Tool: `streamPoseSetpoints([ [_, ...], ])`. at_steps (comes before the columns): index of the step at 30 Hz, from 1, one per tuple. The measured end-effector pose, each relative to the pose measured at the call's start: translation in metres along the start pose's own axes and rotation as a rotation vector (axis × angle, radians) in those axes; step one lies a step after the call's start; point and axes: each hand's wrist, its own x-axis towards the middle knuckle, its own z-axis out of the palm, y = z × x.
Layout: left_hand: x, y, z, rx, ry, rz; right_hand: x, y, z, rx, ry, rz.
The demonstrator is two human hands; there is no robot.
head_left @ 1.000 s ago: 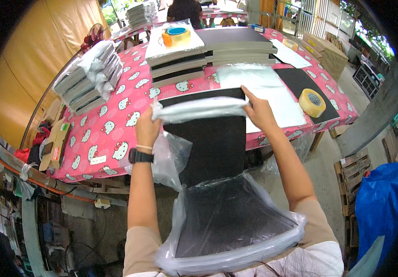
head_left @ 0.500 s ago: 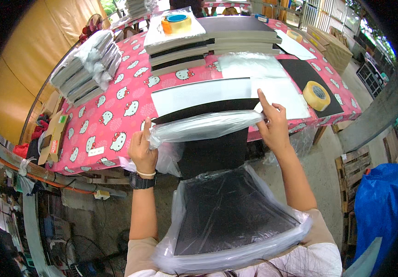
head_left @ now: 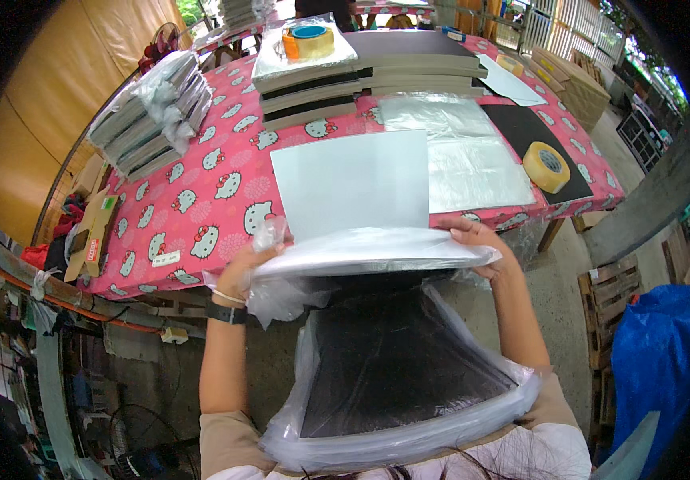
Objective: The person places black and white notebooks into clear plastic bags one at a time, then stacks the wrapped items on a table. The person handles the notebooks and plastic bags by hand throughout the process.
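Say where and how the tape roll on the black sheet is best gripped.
I'd take the tape roll by its round outer wall, right hand, once free, from above its near side: it appears to lie flat on the black sheet, with that wall unobstructed.

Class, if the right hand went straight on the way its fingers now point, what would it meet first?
Probably the whitish plastic close by the right hand, with the white sheet perhaps next; depth there is unclear.

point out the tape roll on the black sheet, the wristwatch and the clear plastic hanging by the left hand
Tape roll (head_left: 538, 170): head view, yellowish side.
Wristwatch (head_left: 226, 313): head view, black band.
Clear plastic (head_left: 281, 299): head view, hanging fold.
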Motion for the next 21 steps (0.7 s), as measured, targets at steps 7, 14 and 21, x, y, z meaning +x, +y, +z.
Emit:
streamPoseSetpoints([
  [7, 0.007, -0.128, -0.054, -0.026, 0.124, -0.113, 0.017, 0.087, -0.056, 0.280, -0.036, 0.080],
  [14, 0.000, -0.237, -0.040, -0.119, 0.493, -0.173, 0.048, 0.184, -0.092, -0.232, 0.094, 0.008],
  [21, 0.017, -0.269, -0.045, 0.809, 0.703, 0.010, 0.071, 0.227, -0.095, -0.787, 0.334, -0.231],
])
